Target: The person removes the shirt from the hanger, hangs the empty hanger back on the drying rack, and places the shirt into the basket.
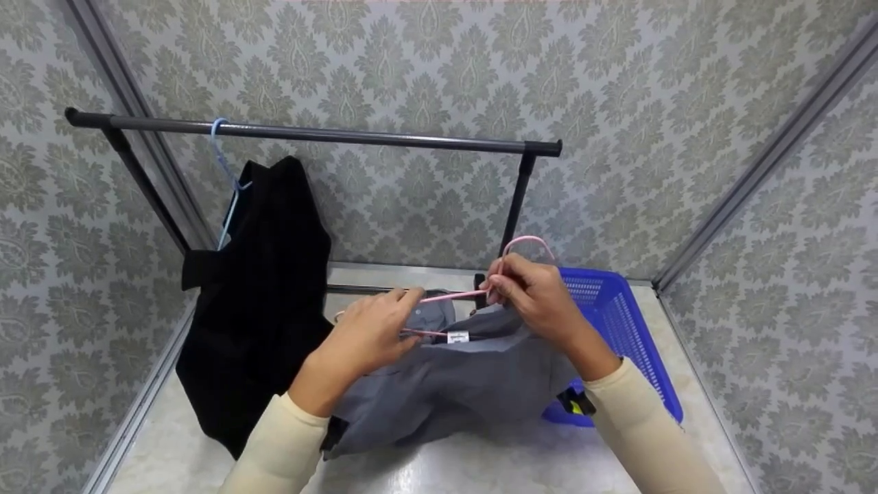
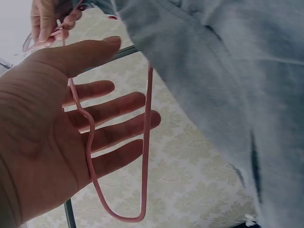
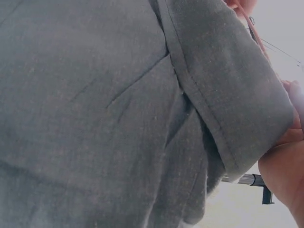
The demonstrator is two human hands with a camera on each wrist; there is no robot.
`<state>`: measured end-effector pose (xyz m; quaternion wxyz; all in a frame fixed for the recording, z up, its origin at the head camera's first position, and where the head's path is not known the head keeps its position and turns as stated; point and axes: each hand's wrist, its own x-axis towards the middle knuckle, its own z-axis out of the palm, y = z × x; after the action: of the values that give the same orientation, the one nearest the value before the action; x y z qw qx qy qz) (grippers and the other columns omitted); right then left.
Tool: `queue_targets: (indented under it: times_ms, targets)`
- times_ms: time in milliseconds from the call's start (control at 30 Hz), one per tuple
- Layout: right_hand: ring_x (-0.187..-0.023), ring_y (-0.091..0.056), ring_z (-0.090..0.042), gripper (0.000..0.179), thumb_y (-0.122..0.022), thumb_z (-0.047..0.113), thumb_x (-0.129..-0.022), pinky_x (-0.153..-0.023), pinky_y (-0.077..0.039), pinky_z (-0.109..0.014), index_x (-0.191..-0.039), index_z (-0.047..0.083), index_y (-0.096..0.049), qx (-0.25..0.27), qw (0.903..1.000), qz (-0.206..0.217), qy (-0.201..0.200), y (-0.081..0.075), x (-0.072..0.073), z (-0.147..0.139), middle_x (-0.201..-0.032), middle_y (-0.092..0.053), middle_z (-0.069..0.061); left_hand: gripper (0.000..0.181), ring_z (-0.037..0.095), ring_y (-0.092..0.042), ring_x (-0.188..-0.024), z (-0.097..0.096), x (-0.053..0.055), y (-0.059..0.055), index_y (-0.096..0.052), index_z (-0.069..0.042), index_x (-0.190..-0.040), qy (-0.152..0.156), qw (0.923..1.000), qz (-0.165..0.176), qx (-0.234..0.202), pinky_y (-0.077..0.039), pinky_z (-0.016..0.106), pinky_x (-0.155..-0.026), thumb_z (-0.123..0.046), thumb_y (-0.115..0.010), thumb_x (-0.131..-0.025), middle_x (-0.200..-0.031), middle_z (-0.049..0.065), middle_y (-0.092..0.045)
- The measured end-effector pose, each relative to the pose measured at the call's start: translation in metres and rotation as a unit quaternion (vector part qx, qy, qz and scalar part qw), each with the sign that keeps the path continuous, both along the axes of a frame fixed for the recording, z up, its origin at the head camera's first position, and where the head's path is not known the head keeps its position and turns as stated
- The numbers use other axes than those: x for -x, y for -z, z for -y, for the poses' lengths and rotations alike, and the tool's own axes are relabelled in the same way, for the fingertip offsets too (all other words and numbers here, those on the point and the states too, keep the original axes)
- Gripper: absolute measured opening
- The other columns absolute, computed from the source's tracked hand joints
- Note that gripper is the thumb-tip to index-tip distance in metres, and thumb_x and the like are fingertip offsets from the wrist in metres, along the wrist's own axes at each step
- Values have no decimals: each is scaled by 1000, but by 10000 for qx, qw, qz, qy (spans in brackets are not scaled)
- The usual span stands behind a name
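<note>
One clothes rack [image 1: 384, 138] is seen, with one black garment [image 1: 274, 274] hung on it. One perforated blue basket [image 1: 634, 336] is set to the right. One grey garment [image 1: 473, 384] is held up in front of the rack, between the forearms. Two hangers are counted: a light-blue hanger [image 1: 230, 219] inside the black garment and a pink hanger [image 1: 453, 297] at the grey garment's opening, where one white label [image 1: 457, 337] is visible. The pink hanger is pinched below its hook by the right hand [image 1: 535, 291]; the left hand's [image 1: 374, 326] fingers are extended, its palm crossed by the hanger's free end. Probably, the hook should be kept steady while the opening is eased over that end without stretching.
</note>
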<state>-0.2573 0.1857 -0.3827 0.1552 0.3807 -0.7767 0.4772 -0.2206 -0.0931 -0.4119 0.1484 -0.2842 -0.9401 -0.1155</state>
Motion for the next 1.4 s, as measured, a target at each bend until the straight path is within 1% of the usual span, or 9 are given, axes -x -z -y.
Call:
queue_targets:
  times_ms: [167,400,500,767,933,1033,1133,1233,1400]
  targets:
    - [-70,-72,-19,12,-59,6,-103,-62,-59,-28,-95,1,-66,-27,10000,-18,-29,0,-1,1,-86,-75,-8,53,35,-70,-74,2,0,4,-58,-13,-129,-168,9998,28,31,-52,51,-54,-21,-85,-84,-93,10,-72]
    - [-70,-72,-19,10,-61,5,-102,-62,-60,-27,-96,1,-68,30,10000,30,-64,-1,0,2,-89,-75,-8,33,37,-64,-61,5,0,9,-59,-11,-119,-188,9988,-459,-54,-45,49,-44,1,-66,-89,-80,11,-68]
    - [-70,-73,-18,10,-61,6,-102,-62,-60,-27,-98,1,-68,-7,10000,19,-87,-2,-1,3,-89,-76,-7,30,36,-62,-57,6,1,12,-58,-10,-114,-196,9976,-654,-77,-43,48,-41,3,-64,-89,-75,11,-66]
    - [-73,-74,-21,12,-60,5,-102,-65,-61,-28,-102,-3,-69,2,9998,61,-176,-3,0,4,-92,-77,-9,25,35,-58,-52,8,2,16,-56,-9,-109,-206,9956,-912,-8,-41,47,-39,3,-62,-88,-70,12,-63]
    - [-89,-77,-20,8,-63,7,-102,-80,-61,-26,-102,4,-71,-255,9997,-38,-46,-1,0,-1,-106,-78,-6,21,33,-58,-53,12,4,21,-57,-9,-105,-107,9914,-1303,-94,-39,43,-38,1,-63,-87,-66,8,-59]
    - [-104,-75,-18,11,-66,10,-101,-91,-59,-29,-110,9,-73,-648,9975,-265,75,2,0,-7,-116,-77,-2,24,32,-59,-54,15,5,23,-57,-10,-103,-65,9906,-1350,-195,-39,42,-39,0,-68,-84,-67,7,-60]
    - [-118,-69,-19,25,-70,13,-99,-101,-56,-38,-124,12,-72,-1109,9918,-590,233,7,0,-17,-125,-73,-1,30,32,-60,-56,20,5,24,-55,-10,-102,-54,9917,-1260,-256,-40,42,-40,-2,-74,-81,-69,7,-62]
    - [-129,-61,-23,36,-74,17,-96,-109,-49,-50,-131,15,-70,-1464,9851,-796,420,11,-1,-28,-135,-69,-2,33,32,-61,-56,24,5,24,-54,-10,-102,-65,9920,-1234,-267,-41,42,-41,-1,-76,-79,-69,7,-62]
    - [-136,-55,-27,39,-74,19,-96,-111,-44,-58,-134,20,-69,-1631,9837,-483,587,17,-3,-47,-143,-63,-3,34,28,-58,-53,30,4,23,-55,-10,-102,-133,9913,-1274,-313,-39,38,-40,4,-73,-77,-66,6,-60]
